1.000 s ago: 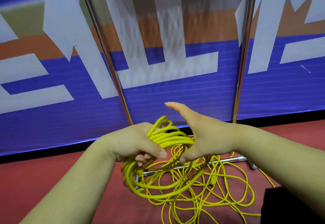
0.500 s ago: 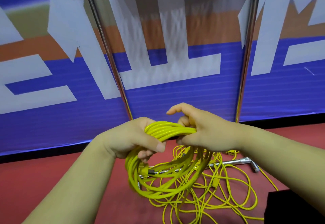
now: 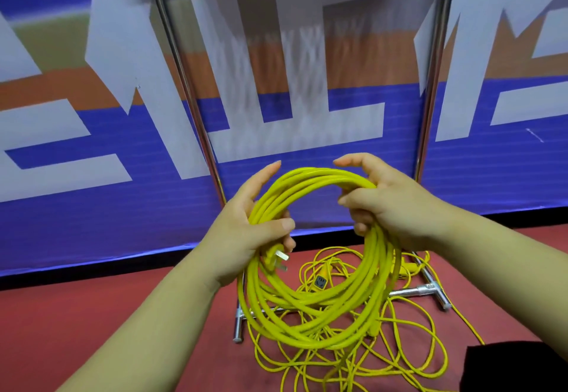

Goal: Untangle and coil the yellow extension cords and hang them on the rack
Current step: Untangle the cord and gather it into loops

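Note:
A coil of yellow extension cord (image 3: 310,308) hangs between my hands as a wide round loop. My left hand (image 3: 246,228) grips its left side, thumb across the strands, and the cord's plug (image 3: 278,261) sticks out below my fingers. My right hand (image 3: 390,207) holds the upper right of the coil with curled fingers. More yellow cord (image 3: 399,358) lies tangled on the red floor below, with a yellow socket end (image 3: 319,281) in the pile. The metal rack has two upright poles (image 3: 187,93) and a base bar (image 3: 421,291) on the floor.
A blue, white and orange banner wall (image 3: 92,145) stands right behind the rack. The red floor (image 3: 92,308) spreads to the left. A black object (image 3: 516,367) fills the bottom right corner.
My hands have moved apart and risen, which spread the bunched cord into a wide round coil. My right hand went from open and flat to gripping the coil's right side.

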Motion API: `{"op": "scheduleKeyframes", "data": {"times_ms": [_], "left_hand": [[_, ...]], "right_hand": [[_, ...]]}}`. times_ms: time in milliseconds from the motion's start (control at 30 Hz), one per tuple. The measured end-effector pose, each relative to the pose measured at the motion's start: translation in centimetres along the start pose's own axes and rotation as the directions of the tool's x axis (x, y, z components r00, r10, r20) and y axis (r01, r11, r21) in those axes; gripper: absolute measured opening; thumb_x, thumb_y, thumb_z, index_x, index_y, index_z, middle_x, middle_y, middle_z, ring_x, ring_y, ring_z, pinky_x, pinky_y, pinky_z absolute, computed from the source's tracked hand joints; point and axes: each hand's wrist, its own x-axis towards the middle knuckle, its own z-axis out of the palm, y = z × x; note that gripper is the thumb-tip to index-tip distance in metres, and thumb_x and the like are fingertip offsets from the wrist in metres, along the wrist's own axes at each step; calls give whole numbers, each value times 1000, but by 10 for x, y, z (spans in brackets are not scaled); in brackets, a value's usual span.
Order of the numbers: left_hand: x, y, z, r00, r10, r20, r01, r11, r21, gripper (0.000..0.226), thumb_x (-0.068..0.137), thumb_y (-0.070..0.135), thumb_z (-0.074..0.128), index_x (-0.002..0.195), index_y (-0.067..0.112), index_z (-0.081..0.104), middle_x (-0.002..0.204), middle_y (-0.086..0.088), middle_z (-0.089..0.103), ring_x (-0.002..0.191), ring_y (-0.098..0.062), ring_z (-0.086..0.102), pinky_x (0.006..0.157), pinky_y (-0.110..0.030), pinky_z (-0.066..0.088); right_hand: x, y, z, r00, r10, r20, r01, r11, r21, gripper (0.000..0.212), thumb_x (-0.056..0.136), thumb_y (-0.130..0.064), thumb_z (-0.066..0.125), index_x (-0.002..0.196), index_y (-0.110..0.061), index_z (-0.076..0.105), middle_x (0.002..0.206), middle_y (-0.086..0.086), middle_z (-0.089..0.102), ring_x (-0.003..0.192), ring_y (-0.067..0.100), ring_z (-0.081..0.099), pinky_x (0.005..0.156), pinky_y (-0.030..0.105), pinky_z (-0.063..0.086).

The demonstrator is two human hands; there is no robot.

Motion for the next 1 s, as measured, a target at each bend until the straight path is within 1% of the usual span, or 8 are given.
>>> {"op": "scheduleKeyframes", "data": {"times_ms": [167,333,500,633,700,767,833,1000], "left_hand": [[4,8,-2,998,59,-27,-58,997,50,69,86,10,72,139,51,51,71,-14,57,55,-29,61,62,-45,52],[6,17,-8,988,107,-115,-106,994,13,62,94,0,59,134,48,58,74,-9,56,52,-23,57,57,-37,55],[10,20,-11,956,98,-278,-150,973,-176,56,96,-1,53,137,37,58,71,-8,53,45,-18,53,52,-32,55],[11,20,-3,940,107,-324,-195,948,-250,55,97,-2,50,135,38,57,69,-7,52,45,-17,51,50,-32,53],[12,17,1,938,98,-332,-194,943,-271,55,97,-1,50,133,40,57,69,-6,52,46,-17,52,51,-32,53],[13,15,4,955,76,-286,-166,937,-306,57,92,2,56,136,37,56,71,-7,52,48,-18,53,52,-33,54],[11,14,3,979,58,-197,-117,947,-300,68,83,4,65,141,35,52,74,-10,54,51,-22,57,54,-35,55],[7,12,-4,995,33,-93,-53,974,-219,76,74,-1,68,137,40,54,86,-25,65,67,-31,69,58,-36,58]], "right_hand": [[-1,0,2,999,-34,29,37,992,-118,47,92,6,57,126,-25,50,77,12,46,50,19,44,53,34,46],[-6,-3,0,987,-55,150,99,948,-302,56,91,-1,64,133,-33,45,78,11,57,65,21,66,58,29,52],[-6,3,3,988,-61,141,65,998,-26,53,86,2,70,129,-23,50,75,9,65,91,38,72,63,37,58],[-4,2,2,990,-42,137,17,984,176,51,79,-12,69,126,-27,58,76,8,65,85,32,73,84,47,59],[-3,-2,2,989,-68,129,39,976,213,53,87,-11,68,134,-28,53,70,5,55,65,23,65,80,47,59],[-2,-7,2,990,-101,94,78,971,225,51,96,-9,58,141,-31,47,67,3,45,51,16,46,65,39,57],[-2,-13,-1,992,-104,65,87,971,223,52,99,-8,51,143,-36,44,66,2,41,48,13,35,52,31,48],[-7,-19,-9,991,-42,124,22,988,156,55,101,-8,48,142,-44,44,66,1,36,48,12,26,47,28,40]]}}
